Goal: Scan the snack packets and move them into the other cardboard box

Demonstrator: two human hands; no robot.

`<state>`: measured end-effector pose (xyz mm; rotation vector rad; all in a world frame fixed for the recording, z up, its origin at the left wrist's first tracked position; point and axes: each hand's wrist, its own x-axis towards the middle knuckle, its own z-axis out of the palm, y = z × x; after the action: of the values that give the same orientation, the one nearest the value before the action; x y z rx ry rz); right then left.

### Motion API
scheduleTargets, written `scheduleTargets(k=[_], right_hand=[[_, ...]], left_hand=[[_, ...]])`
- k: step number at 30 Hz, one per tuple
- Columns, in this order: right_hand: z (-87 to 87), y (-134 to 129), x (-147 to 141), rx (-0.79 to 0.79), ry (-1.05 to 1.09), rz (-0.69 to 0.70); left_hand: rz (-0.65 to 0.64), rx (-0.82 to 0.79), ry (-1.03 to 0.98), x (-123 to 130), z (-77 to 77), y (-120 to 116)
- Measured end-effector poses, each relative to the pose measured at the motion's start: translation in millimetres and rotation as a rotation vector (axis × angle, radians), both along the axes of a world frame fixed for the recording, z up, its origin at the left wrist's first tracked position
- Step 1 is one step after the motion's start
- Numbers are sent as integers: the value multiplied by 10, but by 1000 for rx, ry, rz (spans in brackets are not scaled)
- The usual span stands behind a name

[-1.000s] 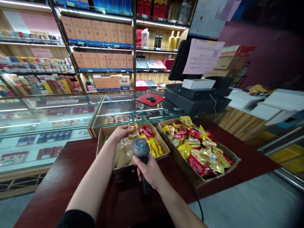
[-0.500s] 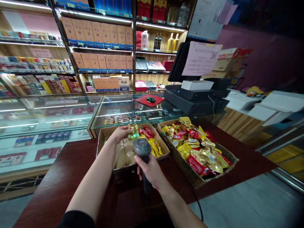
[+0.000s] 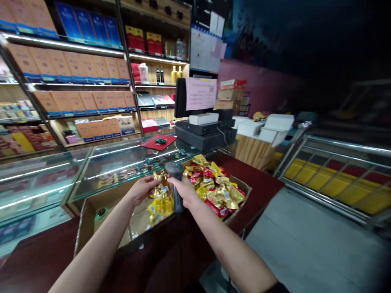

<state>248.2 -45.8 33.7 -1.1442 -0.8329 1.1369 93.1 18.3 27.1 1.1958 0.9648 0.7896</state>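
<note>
My right hand [image 3: 186, 190] is wrapped round the handle of a dark grey barcode scanner [image 3: 174, 167], held upright over the near side of the boxes. Just left of it, my left hand [image 3: 143, 189] pinches a shiny gold snack packet [image 3: 159, 184]. That hand is above the left cardboard box [image 3: 84, 211], where yellow packets [image 3: 160, 207] lie at the right end and a small green-edged packet [image 3: 101, 213] at the left. The right cardboard box [image 3: 248, 192] is heaped with gold, red and yellow packets [image 3: 218, 189]; the scanner and my right hand cover part of it.
Behind the boxes runs a glass display counter [image 3: 100, 162] with a red mat [image 3: 157, 142] on it. A monitor [image 3: 181, 97] stands on a black cash drawer [image 3: 198, 138]. Metal railing [image 3: 336, 146] is at the right, boxed goods [image 3: 70, 65] on shelves behind.
The view has swung right. A green light showed on the packet in my left hand earlier; now none shows. Both hands are closer together, and the scanner is still in my right hand.
</note>
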Motion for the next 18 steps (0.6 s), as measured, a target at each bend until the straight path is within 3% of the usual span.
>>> scheduleTargets(k=[12, 15, 18], right_hand=[[297, -337, 1770, 59, -62, -338], [272, -404, 2046, 21, -61, -372], [231, -445, 2122, -4, -51, -411]], left_hand=[[-185, 102, -33, 2147, 242, -138], [-197, 66, -33, 2394, 244, -225], [-159, 33, -13, 2382, 236, -262]])
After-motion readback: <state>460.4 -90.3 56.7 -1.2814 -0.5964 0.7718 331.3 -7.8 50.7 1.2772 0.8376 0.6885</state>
